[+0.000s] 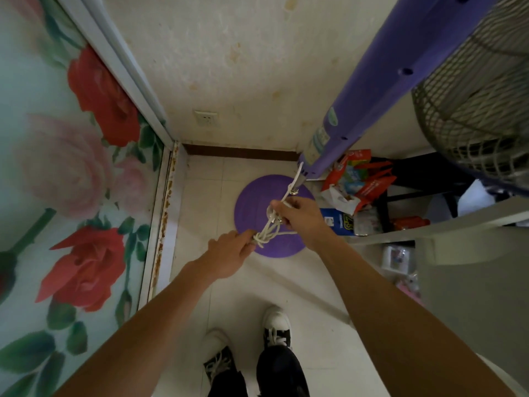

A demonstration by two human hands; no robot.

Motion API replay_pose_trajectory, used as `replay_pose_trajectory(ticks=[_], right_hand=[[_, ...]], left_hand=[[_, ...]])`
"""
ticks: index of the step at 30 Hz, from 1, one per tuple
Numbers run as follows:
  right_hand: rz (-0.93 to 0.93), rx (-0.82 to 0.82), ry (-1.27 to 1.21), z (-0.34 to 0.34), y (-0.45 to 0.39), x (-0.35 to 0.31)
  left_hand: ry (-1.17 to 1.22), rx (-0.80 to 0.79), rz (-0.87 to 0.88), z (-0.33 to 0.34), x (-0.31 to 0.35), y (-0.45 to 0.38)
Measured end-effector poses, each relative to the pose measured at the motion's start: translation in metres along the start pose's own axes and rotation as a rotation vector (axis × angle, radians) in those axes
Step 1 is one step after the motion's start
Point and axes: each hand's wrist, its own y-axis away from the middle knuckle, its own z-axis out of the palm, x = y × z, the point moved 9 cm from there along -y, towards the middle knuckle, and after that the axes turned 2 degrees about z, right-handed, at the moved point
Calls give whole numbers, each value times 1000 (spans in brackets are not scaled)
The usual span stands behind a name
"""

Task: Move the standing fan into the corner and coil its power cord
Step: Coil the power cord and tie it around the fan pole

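Observation:
The standing fan has a round purple base point(252, 204) on the tiled floor in the corner, a purple column point(380, 81) rising toward the upper right, and a wire grille head point(481, 110) at the right edge. Its white power cord point(267, 229) is gathered in several loops above the base and runs up to the column's lower end. My left hand point(229, 253) grips the lower end of the loops. My right hand point(300, 216) pinches the upper end of the bundle, just below the column.
A sliding door with a rose pattern point(71, 167) fills the left side. A wall socket point(206, 118) sits on the back wall. Snack bags point(355, 184) and a blue packet point(337, 222) lie right of the base, beside a grey chair point(472, 253). My shoes point(274, 328) stand below.

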Motion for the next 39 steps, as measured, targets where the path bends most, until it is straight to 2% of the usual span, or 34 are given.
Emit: replay_pose_trajectory(ticks=[3,6,8,12,18,22,25,28,31,34,36,39], right_hand=[[-78,73,161,-4,-18,-1],[-237,118,365,-8,-30,-12],[-286,107,424,-15,-38,-14],[-371,141,508,-37,-55,-15],[-412,133,460,-23,-53,-6],[-345,92,426,-18,-56,0],[-343,67,517,-12,-55,4],[-313,106,505,-15,-55,14],[-216,212,429,-24,-57,28],[-77,278,242,-31,-65,48],[50,246,38,-27,-71,66],[186,210,-100,-19,-82,87]], left_hand=[[96,46,-53,6,-1,-31],[10,155,-149,6,-4,-73],[-27,198,-78,7,7,-96],[205,260,18,18,26,-129],[256,403,123,5,28,-108],[162,388,58,-8,11,-105],[178,411,30,-17,-1,-99],[177,407,7,-15,-11,-97],[223,389,-4,-9,-19,-101],[289,371,20,-2,-23,-104],[327,353,20,3,-26,-106],[373,317,31,12,-26,-110]])
